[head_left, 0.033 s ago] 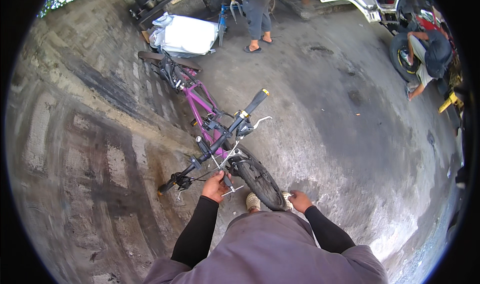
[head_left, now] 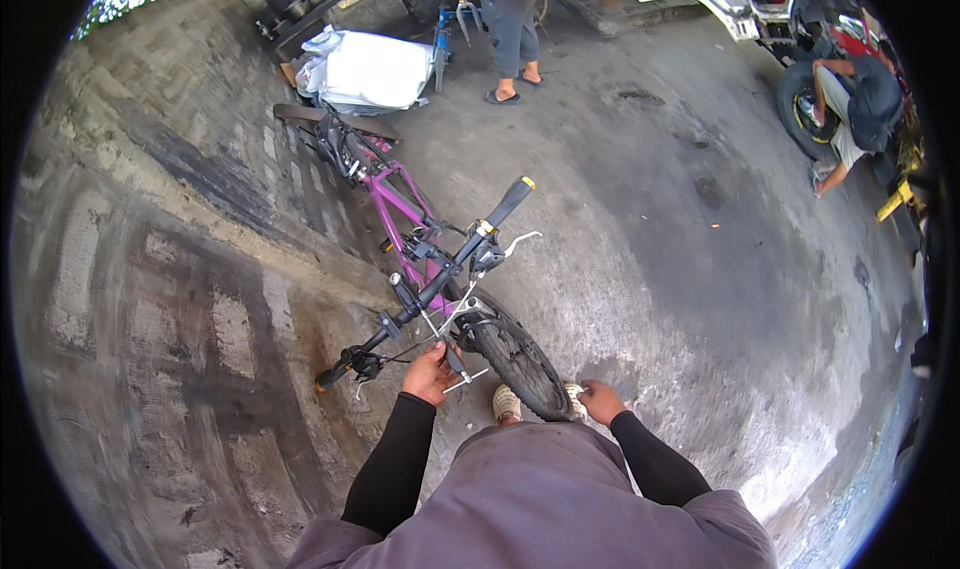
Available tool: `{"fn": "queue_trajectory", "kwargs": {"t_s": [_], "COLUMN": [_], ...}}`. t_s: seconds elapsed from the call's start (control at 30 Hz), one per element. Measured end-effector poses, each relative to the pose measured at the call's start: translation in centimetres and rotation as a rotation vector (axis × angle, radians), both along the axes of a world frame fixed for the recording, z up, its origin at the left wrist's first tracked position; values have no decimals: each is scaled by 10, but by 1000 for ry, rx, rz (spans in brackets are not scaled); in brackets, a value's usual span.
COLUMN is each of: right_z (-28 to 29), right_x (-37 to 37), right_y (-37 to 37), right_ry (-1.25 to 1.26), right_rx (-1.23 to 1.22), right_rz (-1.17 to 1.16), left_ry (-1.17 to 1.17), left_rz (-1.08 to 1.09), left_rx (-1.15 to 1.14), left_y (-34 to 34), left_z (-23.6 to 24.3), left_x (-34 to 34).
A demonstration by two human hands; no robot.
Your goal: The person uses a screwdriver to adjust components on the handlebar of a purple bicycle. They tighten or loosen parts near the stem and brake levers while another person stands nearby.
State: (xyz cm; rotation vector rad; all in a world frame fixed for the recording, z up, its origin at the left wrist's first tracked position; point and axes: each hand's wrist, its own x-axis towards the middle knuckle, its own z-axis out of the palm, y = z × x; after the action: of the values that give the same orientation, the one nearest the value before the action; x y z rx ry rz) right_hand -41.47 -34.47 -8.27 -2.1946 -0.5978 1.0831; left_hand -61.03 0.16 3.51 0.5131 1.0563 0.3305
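Note:
A purple bicycle stands with its black handlebar and front tyre toward me. My left hand is closed around a dark-handled tool with silver bars, just below the stem and beside the front wheel. My right hand is right of the tyre, above my shoe, with its fingers curled together; what is in them, if anything, is too small to make out. The tyre's lower end lies between my shoes.
A standing person is by a blue bike frame and a white wrapped bundle. At right, a crouching person works at a wheel below a vehicle's open door, near yellow metal. A patched concrete slope spans the left.

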Motion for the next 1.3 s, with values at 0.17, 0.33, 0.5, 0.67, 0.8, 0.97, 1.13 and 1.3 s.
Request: {"fn": "queue_trajectory", "kwargs": {"t_s": [0.17, 0.33, 0.5, 0.67, 0.8, 0.97, 1.13, 1.3], "right_z": [-6, -9, -15, -17, -19, -18, -8, -13], "right_x": [0, 10, 15, 16, 16, 15, 16, 19], "right_y": [-17, -23, -27, -30, -32, -34, -30, -32], "right_ry": [-4, 6, -15, -15, -26, -33, -2, 27], "right_rx": [-46, -34, -35, -30, -37, -68, -77, -72], "right_rz": [7, -42, -42, -66, -63, -56, -41, -22], "left_ry": [-20, 4, 53, 58, 50, -24, 29, 54], "left_rz": [-106, -91, -99, -43, -97, 15, -36, -44], "left_rx": [-29, -16, 117, 92, 77, -42, 109, 22], "left_y": [9, 9, 10, 12, 14, 13, 14, 10], "left_z": [-2, 17, 8, 8, 13, 3, -10, 5], "left_x": [-5, 13, 15, 10, 2, 5, 4, 6]}}
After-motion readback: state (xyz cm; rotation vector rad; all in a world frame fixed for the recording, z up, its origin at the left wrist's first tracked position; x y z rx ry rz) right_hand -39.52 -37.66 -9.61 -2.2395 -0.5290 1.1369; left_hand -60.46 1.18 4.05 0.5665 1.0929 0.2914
